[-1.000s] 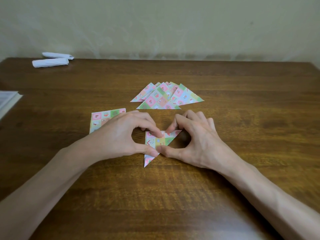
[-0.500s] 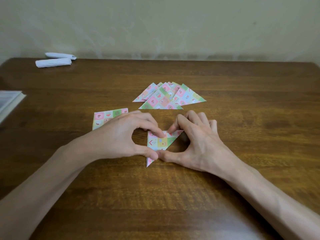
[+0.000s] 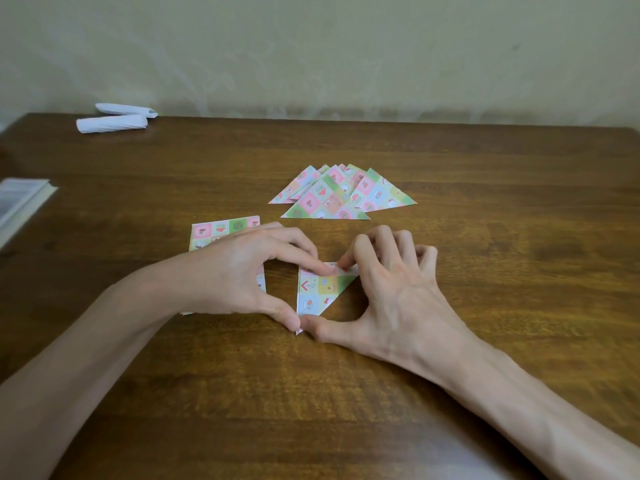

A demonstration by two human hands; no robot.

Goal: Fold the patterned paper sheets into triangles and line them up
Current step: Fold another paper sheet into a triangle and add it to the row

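Note:
A folded patterned paper triangle (image 3: 320, 289) lies flat on the wooden table (image 3: 502, 278), its long point toward me. My left hand (image 3: 235, 271) holds it with the index fingertip on the top edge and the thumb at the bottom tip. My right hand (image 3: 391, 296) mirrors this, with curled fingertips on the top right corner and the thumb at the bottom tip. A fanned pile of finished triangles (image 3: 341, 195) lies just beyond. A stack of unfolded square sheets (image 3: 221, 232) sits partly under my left hand.
Two white rolled papers (image 3: 110, 122) lie at the far left corner of the table. A book or pad (image 3: 19, 199) juts in at the left edge. A pale wall stands behind the table.
Both hands stay on the triangle. My right hand's fingers have arched up a little more over the top right corner. The paper has not shifted.

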